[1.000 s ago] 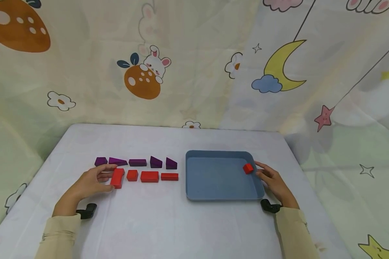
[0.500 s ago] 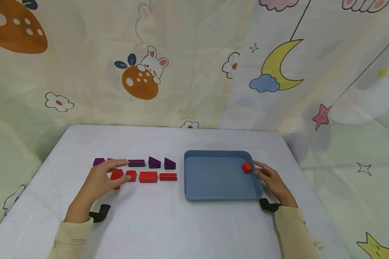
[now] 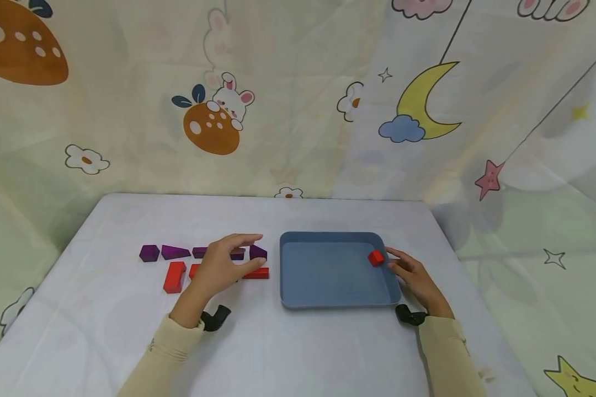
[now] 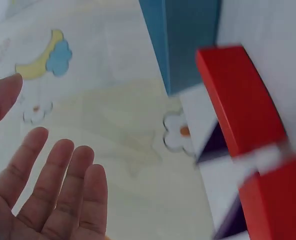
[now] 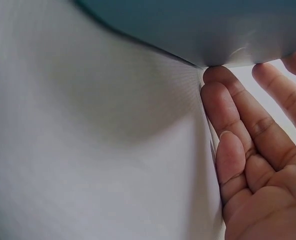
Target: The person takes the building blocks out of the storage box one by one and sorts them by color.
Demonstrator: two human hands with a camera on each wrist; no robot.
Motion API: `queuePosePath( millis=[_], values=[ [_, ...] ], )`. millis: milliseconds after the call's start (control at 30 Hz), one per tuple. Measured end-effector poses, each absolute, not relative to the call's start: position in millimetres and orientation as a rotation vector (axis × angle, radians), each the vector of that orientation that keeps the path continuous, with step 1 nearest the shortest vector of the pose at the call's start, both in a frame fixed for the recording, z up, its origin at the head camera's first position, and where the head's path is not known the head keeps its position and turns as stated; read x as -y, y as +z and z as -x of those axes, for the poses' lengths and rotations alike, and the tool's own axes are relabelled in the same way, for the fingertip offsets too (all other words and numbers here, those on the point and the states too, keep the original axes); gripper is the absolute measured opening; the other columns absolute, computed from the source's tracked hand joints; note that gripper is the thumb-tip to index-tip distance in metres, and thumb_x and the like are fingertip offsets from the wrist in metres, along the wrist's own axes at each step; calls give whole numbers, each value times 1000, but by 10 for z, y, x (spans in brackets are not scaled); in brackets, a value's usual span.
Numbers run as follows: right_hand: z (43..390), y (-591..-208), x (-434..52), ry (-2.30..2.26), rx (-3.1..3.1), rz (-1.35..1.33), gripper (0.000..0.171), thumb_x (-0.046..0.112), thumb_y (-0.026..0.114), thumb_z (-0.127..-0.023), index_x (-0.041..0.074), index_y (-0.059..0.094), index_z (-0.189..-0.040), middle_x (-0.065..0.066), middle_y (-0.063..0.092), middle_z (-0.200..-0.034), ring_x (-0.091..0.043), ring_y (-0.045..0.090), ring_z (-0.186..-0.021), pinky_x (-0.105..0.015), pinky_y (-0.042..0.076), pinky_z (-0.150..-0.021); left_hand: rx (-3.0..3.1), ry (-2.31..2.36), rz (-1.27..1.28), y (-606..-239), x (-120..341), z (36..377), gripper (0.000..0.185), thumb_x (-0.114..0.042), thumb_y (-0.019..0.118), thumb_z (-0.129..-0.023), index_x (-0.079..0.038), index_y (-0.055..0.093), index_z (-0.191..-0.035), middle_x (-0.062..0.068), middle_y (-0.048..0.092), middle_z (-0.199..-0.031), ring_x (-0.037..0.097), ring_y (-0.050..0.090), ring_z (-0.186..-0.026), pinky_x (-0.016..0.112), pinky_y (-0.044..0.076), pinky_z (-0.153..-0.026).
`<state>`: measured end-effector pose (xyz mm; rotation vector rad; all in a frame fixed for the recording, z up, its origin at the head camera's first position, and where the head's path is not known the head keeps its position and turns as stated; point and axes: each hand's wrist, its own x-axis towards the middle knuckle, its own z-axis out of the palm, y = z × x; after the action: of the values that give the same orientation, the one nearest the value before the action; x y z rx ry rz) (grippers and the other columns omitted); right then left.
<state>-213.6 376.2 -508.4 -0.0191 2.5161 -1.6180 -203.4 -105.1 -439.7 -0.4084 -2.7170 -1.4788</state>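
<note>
My left hand [image 3: 221, 270] hovers over the right part of two rows of blocks, its fingers apart and holding nothing. It partly hides red blocks, such as a long red block [image 3: 258, 273], and purple ones behind. In the left wrist view, the fingers are straight, away from a red block [image 4: 243, 100]. A red block [image 3: 174, 277] stands at the front row's left end. My right hand [image 3: 419, 284] is at the right side of a blue-grey tray [image 3: 328, 281], its fingertips touching the outer wall [image 5: 213, 30] in the right wrist view. Inside lies a red cube [image 3: 376, 258].
Purple blocks form the back row, among them a chunky one [image 3: 149, 253], a wedge [image 3: 175, 252] and a slanted one [image 3: 258, 252]. A white cloth covers the table [image 3: 298, 353]. Behind it hangs a printed curtain [image 3: 288, 138].
My left hand has left the red block at the row's left end and moved right, over the other blocks. The right hand stays beside the tray. The head view shifts slightly.
</note>
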Motion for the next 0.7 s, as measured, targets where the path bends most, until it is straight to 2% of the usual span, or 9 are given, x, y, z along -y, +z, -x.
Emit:
queuePosePath(
  millis=[200,500,700],
  values=[
    [2122,-5086,-3765,-1615,-2529,23,58,19,64,-112,-1,44,-162,-28,62,-141,0,59,-114,-16,47,-97,2658,-1566,590,-4380,658,2228,51,-20,88,-93,-11,73,-141,15,71,-140,42,70,-124,55,59,-101],
    [2117,-5086,-3752,-1629,-2508,10,57,15,63,-112,-1,43,-163,-31,60,-143,0,59,-113,-15,47,-96,2568,-1652,790,-4404,195,2468,43,-19,87,-95,-11,77,-135,5,75,-135,26,71,-126,44,58,-106],
    [2104,-5072,-3743,-1627,-2515,17,56,14,62,-112,0,44,-163,-32,57,-147,-2,58,-115,-15,47,-97,2554,-1723,881,-4457,-111,2630,43,-18,85,-96,-10,75,-137,10,74,-138,30,69,-128,44,56,-108]
  ],
)
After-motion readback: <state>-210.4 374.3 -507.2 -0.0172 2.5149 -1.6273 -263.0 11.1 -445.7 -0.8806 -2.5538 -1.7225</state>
